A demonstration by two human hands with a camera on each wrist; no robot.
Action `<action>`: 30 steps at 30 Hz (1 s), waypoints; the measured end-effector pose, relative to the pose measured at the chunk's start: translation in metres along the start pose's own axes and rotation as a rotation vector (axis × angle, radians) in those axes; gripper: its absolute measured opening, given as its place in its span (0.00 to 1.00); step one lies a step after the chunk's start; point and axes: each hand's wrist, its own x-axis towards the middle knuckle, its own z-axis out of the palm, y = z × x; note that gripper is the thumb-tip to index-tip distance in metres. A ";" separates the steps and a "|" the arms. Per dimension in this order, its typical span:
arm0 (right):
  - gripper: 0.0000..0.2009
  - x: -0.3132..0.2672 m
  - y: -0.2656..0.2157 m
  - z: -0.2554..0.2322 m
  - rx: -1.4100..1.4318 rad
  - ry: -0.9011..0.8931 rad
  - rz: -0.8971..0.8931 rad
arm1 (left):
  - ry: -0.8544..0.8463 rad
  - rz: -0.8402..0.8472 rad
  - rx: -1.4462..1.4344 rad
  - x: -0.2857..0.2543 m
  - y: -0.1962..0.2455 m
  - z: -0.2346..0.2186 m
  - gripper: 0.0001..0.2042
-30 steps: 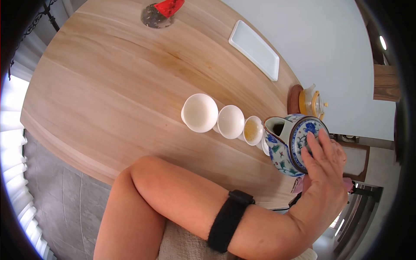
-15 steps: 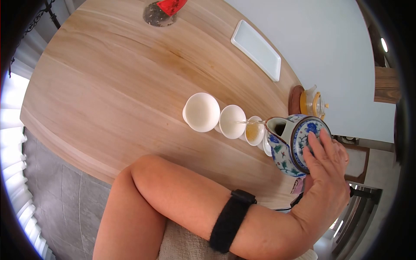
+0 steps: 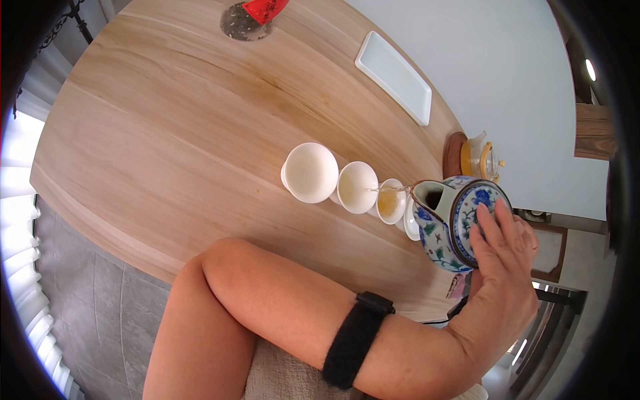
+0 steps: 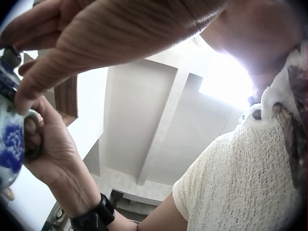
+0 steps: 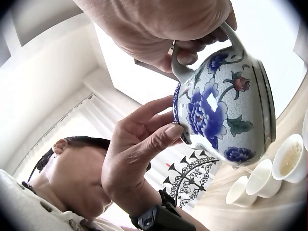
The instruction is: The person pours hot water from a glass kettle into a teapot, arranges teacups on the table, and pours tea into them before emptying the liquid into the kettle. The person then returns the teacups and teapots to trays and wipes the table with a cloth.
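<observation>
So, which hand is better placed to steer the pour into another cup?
Likely the right hand: it grips the teapot handle, while the left hand only rests fingers on the lid.

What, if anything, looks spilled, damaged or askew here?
Nothing stands out: no spill or damage I can see. The teapot is tilted, but a thin stream runs from its spout, over the cup of yellowish liquid, towards the next cup. The lid looks seated, left hand against it.

wooden table (image 3: 167,120) | grey tiled floor (image 3: 87,287) | white curtain (image 3: 19,207) | pale wall (image 3: 480,80) | beamed ceiling (image 4: 134,110) | bright light (image 4: 226,82)
</observation>
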 end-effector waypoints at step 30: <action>0.09 -0.004 0.001 0.003 -0.065 0.083 -0.087 | 0.004 -0.074 0.004 -0.002 -0.005 -0.005 0.19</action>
